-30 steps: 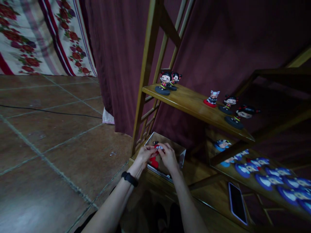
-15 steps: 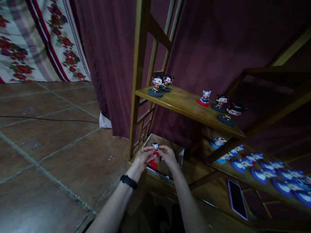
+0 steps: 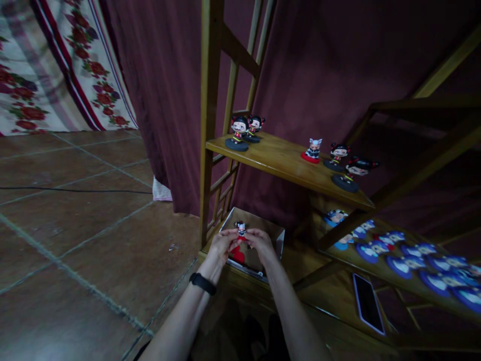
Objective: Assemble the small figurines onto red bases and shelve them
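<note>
Between the fingers of both hands is a small figurine [image 3: 241, 229] with a white head and a red base. My left hand [image 3: 224, 244] pinches it from the left, and my right hand [image 3: 260, 242] grips it from the right. Both hands are over an open cardboard box [image 3: 258, 216] with white edges, at the bottom left of the wooden shelf. Inside the box lie red pieces [image 3: 237, 254] and a dark-haired figurine [image 3: 238, 224], partly hidden by my hands.
On the upper shelf [image 3: 270, 155] stand several black-haired figurines [image 3: 239, 131] and a white-haired one on a red base [image 3: 312, 150]. Several figurines with blue bases [image 3: 406, 265] stand at lower right. A phone [image 3: 368, 303] lies near them. A wooden post [image 3: 206, 150] rises left of the box.
Both hands stay over the box with the figurine held between them. The figurine appears slightly turned, and the view has shifted a little.
</note>
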Demonstrator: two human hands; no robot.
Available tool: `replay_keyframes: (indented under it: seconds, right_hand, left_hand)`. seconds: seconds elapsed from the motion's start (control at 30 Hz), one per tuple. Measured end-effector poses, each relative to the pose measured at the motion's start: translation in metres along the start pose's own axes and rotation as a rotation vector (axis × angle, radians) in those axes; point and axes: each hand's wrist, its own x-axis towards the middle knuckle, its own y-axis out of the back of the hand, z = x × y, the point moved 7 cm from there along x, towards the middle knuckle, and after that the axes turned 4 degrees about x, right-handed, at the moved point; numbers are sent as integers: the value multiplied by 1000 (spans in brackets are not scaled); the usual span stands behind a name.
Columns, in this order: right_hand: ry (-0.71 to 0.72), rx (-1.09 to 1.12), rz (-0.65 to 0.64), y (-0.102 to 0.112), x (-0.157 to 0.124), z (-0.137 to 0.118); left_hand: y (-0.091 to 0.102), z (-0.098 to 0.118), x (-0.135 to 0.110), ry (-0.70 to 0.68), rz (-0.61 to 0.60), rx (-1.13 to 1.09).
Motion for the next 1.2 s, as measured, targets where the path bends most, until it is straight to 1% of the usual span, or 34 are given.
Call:
replay_keyframes:
  seconds: [0.13, 0.23, 0.33, 0.47, 0.53, 0.63, 0.73, 0.83, 0.97, 1.03, 1.1, 1.2]
  right_hand:
    - [14, 41, 15, 1, 1, 6]
    - [16, 117, 22, 3, 1, 8]
    - [8, 193, 17, 5, 1, 8]
    - [15, 235, 10, 5, 1, 5]
    - [20, 247, 8, 5, 2, 4]
    - [45, 249, -7, 4, 3, -1]
    - [89, 250, -38, 2, 3, -9]
    - [111, 263, -54, 1, 4, -13]
    - [106, 257, -35, 0, 4, -10]
    - [128, 245, -21, 0, 3, -12]
    - [173, 203, -5, 0, 0, -17]
    - [253, 99, 20, 2, -4, -30]
  left_hand:
    - [2, -4, 1, 1, 10, -26]
    - [1, -2, 1, -10, -7, -25]
    - [-2, 2, -1, -32, -39, 8]
    - [-8, 8, -4, -80, -115, 66]
    - [-13, 12, -6, -136, -157, 101]
    - [-19, 22, -8, -274, -192, 179]
    - [-25, 33, -10, -419, -189, 240]
    - [-28, 39, -12, -489, -181, 283]
    - [-28, 39, -12, -506, -160, 320]
    - [-28, 41, -13, -518, -157, 323]
    - [-30, 42, -14, -512, -182, 314]
    - [-31, 40, -14, -457, -236, 263]
